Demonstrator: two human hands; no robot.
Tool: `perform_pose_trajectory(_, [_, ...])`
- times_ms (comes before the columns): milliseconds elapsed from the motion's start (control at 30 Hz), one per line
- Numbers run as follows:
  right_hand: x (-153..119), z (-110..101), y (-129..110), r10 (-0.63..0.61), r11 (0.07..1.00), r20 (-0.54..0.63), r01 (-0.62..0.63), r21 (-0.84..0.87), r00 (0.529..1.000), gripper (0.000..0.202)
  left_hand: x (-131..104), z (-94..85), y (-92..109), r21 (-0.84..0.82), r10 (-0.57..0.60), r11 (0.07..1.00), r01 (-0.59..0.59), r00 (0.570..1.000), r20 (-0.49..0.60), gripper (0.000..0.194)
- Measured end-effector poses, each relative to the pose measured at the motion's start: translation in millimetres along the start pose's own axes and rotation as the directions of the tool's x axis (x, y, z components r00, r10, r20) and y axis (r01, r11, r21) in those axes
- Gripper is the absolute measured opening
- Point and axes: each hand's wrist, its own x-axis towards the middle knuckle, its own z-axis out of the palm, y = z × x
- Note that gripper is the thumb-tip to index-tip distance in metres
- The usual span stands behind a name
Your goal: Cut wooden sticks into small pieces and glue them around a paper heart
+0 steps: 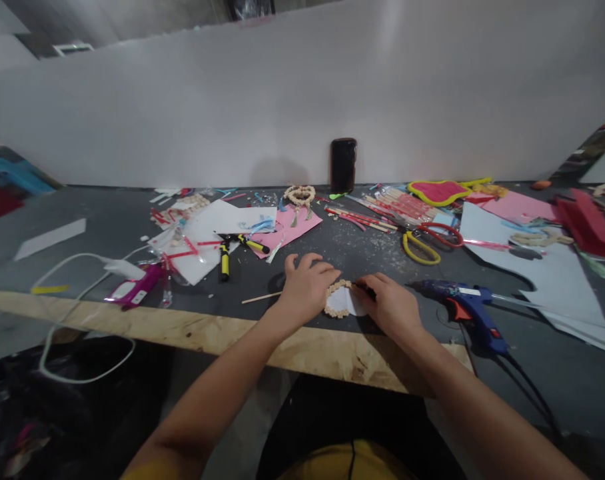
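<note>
A small white paper piece (347,301) lies near the table's front edge, with beige, bead-like bits lined along its left and upper rim. My left hand (305,288) holds that rim at the left, index fingertip on the bits, other fingers raised and thumb hidden. From the other side, my right hand (393,303) has its fingers pinched together at the upper right edge; what they hold is too small to make out. Beside my left wrist lies a thin wooden stick (261,298). A blue glue gun (462,303) rests on its side to the right.
Yellow-and-red-handled scissors (422,247), yellow-handled pliers (224,260) and paper scraps (537,267) lie behind the hands. A purple glue gun (136,285) with a white cord is at the left. A phone (343,165) leans on the wall near a beaded ornament (299,195).
</note>
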Motion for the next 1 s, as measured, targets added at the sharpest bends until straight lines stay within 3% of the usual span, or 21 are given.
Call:
perform_pose_trajectory(233, [2,-5,7,-0.017,0.998,0.074,0.013,0.059,0.997,0.026,24,-6.8,-4,-0.052,-0.025,0.998,0.035,0.984,0.177,0.024])
perform_pose_trajectory(467, [15,-26,14,-0.095,0.990,0.237,0.066,0.127,0.967,0.030,26,1.4,-9,-0.156,0.000,0.987,0.033,0.979,0.205,0.023])
perform_pose_trajectory(700, [19,-9,10,-0.027,0.998,0.195,0.015,0.063,0.980,0.027,24,6.1,-12,-0.243,-0.019,0.968,0.061,0.985,0.170,0.022])
perform_pose_trajectory(1000, [13,-8,6,-0.084,0.996,0.174,0.088,-0.015,0.981,0.027,24,9.2,-7,-0.289,-0.058,0.951,0.107,0.983,0.173,0.018])
